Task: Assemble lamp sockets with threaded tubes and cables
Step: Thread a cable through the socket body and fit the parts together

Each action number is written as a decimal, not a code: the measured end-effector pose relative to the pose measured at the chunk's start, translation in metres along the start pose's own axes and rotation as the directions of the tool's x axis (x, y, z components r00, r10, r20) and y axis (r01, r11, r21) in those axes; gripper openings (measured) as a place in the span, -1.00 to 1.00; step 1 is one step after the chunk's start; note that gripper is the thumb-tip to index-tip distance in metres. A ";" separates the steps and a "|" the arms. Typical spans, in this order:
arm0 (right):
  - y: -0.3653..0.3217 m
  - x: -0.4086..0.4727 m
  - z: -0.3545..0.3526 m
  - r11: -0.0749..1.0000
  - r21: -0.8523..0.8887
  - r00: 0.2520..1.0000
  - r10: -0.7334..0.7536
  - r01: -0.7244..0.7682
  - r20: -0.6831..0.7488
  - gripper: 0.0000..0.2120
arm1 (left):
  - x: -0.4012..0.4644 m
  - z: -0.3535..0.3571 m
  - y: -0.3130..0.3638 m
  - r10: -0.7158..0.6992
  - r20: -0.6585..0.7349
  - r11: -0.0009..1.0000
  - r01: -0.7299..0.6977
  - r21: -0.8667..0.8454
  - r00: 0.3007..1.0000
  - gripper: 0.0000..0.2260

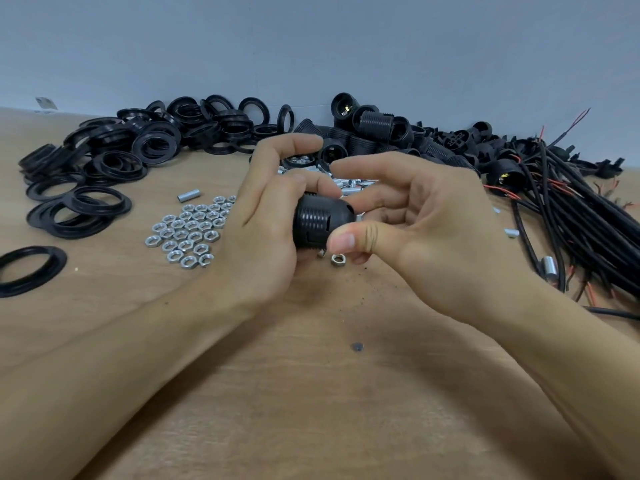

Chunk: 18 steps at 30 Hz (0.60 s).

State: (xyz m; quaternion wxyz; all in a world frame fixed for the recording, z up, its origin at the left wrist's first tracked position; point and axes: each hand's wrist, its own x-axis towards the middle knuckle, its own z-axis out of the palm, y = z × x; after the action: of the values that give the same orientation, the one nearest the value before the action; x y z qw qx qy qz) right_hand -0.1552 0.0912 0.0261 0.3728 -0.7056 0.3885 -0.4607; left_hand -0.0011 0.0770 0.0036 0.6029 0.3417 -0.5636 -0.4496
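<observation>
My left hand (pixel 266 216) grips a black threaded lamp socket (pixel 320 223) just above the wooden table (pixel 311 393). My right hand (pixel 415 223) is at the socket's right end, thumb against its ribbed side and index finger stretched over the top. What the right fingers hold is hidden behind the socket. A single loose nut (pixel 337 260) lies on the table right below the socket. Further silver threaded tubes (pixel 349 184) lie in a heap behind my hands.
Several silver hex nuts (pixel 187 233) lie left of my hands, with one tube (pixel 185 196) beside them. Black rings (pixel 114 157) are piled at the back left, sockets (pixel 374 133) at the back centre, black cables (pixel 568 209) on the right.
</observation>
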 end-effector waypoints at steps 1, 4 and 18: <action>0.001 0.000 0.002 1.000 -0.004 1.000 -0.002 0.002 0.004 -0.58 | 0.000 -0.001 -0.001 0.003 -0.001 1.000 -0.003 0.017 1.000 -0.66; 0.008 0.003 0.005 0.997 -0.082 1.000 0.004 -0.003 0.004 -0.59 | 0.003 -0.005 -0.007 -0.007 0.003 0.984 0.006 0.179 1.000 -0.68; 0.016 0.008 -0.008 0.793 -0.570 0.965 -0.263 0.213 -0.006 -0.66 | 0.019 -0.007 -0.027 0.222 0.039 0.872 -0.217 0.438 0.974 -0.76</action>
State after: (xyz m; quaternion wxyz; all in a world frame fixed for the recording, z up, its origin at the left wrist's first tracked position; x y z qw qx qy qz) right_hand -0.1644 0.0762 0.0169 0.0696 -0.8071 0.4310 -0.3976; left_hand 0.0013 0.0485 -0.0146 0.5609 0.4057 -0.6816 -0.2371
